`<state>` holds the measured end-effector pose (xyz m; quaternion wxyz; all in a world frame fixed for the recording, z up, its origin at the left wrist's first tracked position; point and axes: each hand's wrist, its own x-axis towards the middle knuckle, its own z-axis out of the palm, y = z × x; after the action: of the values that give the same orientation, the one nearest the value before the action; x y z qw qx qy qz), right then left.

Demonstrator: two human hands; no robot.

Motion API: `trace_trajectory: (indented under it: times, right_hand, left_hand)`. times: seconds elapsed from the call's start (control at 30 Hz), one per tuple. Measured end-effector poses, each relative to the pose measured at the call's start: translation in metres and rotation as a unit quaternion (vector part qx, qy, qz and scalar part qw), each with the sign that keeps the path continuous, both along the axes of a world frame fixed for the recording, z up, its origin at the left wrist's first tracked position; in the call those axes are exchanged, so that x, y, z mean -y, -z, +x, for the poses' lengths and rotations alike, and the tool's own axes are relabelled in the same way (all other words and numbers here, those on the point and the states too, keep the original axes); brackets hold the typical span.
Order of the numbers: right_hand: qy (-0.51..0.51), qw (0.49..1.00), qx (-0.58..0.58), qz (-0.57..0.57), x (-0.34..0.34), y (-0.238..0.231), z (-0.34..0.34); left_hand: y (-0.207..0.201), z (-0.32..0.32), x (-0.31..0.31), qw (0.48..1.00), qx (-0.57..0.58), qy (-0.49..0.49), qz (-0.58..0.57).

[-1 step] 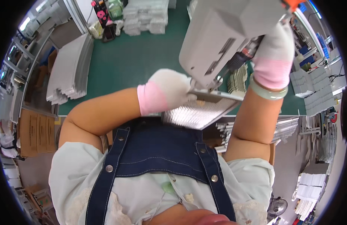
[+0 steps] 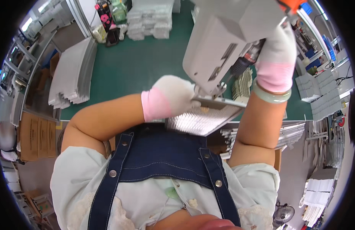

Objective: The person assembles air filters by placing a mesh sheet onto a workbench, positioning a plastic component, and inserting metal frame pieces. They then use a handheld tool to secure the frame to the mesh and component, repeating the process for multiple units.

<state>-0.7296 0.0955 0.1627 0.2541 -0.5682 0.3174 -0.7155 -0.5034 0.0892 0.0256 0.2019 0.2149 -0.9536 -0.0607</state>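
Observation:
My left hand, in a white glove with a pink cuff, is closed on the upper left corner of a framed, shiny silver ribbed panel. The panel hangs tilted at the table's near edge, its upper edge just under the tip of a large grey machine head. On the machine's right side is my right hand, gloved the same way and raised beside an orange part. Its fingers are blurred and partly hidden behind the machine, so their grip cannot be made out.
Wrapped silver stacks lie at the back and the left of the green table. A small pale stack stands right of the machine tip. A phone and bottle are at the back left; cartons stand below.
The whole view has shifted slightly. My right hand and the orange part sit a little further left; my left hand keeps its hold on the panel.

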Motion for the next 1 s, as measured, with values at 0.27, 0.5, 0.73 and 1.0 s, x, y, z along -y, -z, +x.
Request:
trace_trajectory:
  times: [0.27, 0.5, 0.73, 1.0]
  right_hand:
    - [0.012, 0.998, 0.052, 0.022, 0.0, 0.01, 0.024]
    - [-0.011, 0.999, -0.022, 0.035, -0.017, 0.007, 0.032]
    - [0.024, 0.999, -0.014, 0.021, -0.008, 0.013, 0.037]
    - [0.051, 0.993, 0.094, 0.05, 0.003, -0.037, 0.023]
  left_hand:
    - [0.004, -0.002, -0.001, 0.999, 0.03, -0.011, 0.001]
    - [0.003, -0.001, 0.0, 0.999, 0.026, -0.004, 0.024]
    - [-0.003, 0.001, 0.0, 0.997, 0.053, -0.035, 0.046]
    - [-0.029, 0.036, -0.012, 0.992, 0.04, -0.037, 0.118]
